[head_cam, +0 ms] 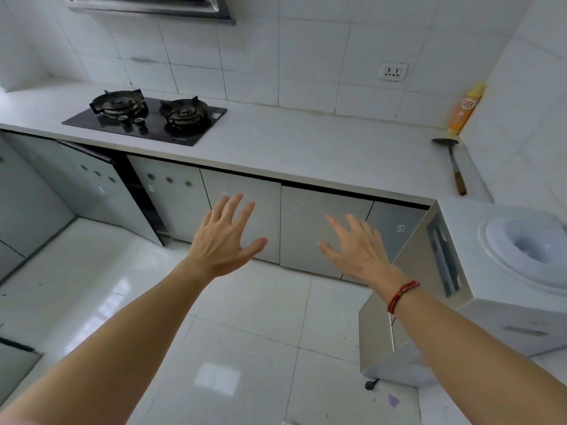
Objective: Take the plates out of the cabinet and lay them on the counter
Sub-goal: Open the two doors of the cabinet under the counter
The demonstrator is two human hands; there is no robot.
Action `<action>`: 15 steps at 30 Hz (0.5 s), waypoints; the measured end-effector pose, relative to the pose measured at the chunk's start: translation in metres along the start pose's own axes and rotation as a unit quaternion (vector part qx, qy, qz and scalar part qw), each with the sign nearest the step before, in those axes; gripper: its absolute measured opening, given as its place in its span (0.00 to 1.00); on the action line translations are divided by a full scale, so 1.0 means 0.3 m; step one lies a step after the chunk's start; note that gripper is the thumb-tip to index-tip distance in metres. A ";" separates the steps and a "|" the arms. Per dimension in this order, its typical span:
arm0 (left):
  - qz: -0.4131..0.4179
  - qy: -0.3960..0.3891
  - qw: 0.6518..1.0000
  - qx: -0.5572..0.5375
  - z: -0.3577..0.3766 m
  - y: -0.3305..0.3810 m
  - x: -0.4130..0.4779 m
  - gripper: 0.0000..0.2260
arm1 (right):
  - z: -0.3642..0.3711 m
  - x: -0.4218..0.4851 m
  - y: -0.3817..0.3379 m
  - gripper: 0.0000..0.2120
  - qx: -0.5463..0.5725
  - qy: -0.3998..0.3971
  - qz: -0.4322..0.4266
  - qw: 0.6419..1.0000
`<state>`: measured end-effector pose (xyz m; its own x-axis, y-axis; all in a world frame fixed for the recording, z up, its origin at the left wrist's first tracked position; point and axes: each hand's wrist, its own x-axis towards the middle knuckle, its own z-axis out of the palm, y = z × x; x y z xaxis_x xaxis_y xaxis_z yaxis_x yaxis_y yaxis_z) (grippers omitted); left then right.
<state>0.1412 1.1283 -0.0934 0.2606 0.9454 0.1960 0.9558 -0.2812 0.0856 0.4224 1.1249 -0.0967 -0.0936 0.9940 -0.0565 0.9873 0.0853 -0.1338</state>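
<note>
— Where are the plates?

— None in sight. They would be inside the cabinet (242, 216) under the counter (306, 148), and the doors in front of the hands are shut. One door (92, 176) further left, below the hob (147, 118), stands ajar, but the gap shows only dark; I cannot tell what is in there.

— And the hands?

— The left hand (224, 237) and the right hand (359, 250) are both stretched out toward the closed doors, fingers spread wide, palms down, holding nothing. Neither one touches a door as far as I can see. The right wrist carries a red bracelet (402, 296).

— So how far along is it?

— At the very start, I judge. No plate lies on the counter, no door in front of the person is open. Everything is left: open a door, find the plates, lift them out, set them down.

— Is there room to lay them?

— Plenty. The worktop right of the hob is bare up to an orange bottle (463, 111) and a spatula (452, 164) in the far corner. A water dispenser (491, 286) stands just beside the right arm, close to the rightmost door, and could crowd that side.
</note>
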 end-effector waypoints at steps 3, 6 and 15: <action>-0.008 -0.004 1.000 -0.005 0.035 -0.029 0.101 0.37 | 0.009 0.119 0.021 0.33 0.000 -0.011 -0.001 1.000; -0.007 -0.011 1.000 -0.006 0.065 -0.059 0.206 0.38 | 0.014 0.237 0.035 0.33 -0.002 -0.016 -0.004 1.000; 0.009 -0.020 1.000 -0.008 0.199 -0.206 0.502 0.37 | 0.065 0.562 0.016 0.33 -0.017 -0.017 0.012 1.000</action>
<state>0.1294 1.2978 -0.1274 0.2835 0.9460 0.1575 0.9486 -0.3007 0.0989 0.4089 1.2915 -0.1261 -0.0743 0.9929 -0.0933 0.9930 0.0650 -0.0984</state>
